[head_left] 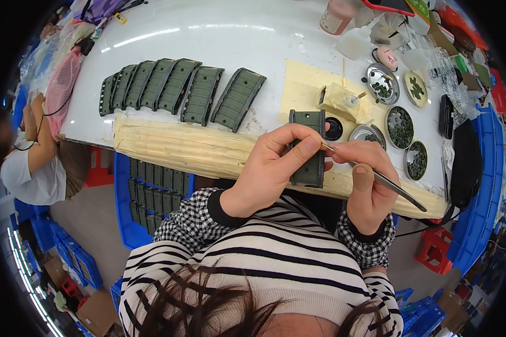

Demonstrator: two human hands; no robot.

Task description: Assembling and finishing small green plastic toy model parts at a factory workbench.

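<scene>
Upright in front of me, a dark green ridged panel with dark toothed side edges is held over the padded table edge. My left hand is closed on it, thumb and forefinger pinched together in front of its face. My right hand grips a slim metal tool that looks like tweezers. The tool's narrow tip meets the left fingertips at the panel's right edge. Whether a small part is pinched there, I cannot make out. Just behind the panel sits a small round black pot.
Several similar green panels lie in a row on the white table. At right, round tins hold small dark green pieces, beside a tape-covered block. A blue crate of panels stands below left. Another person sits at far left.
</scene>
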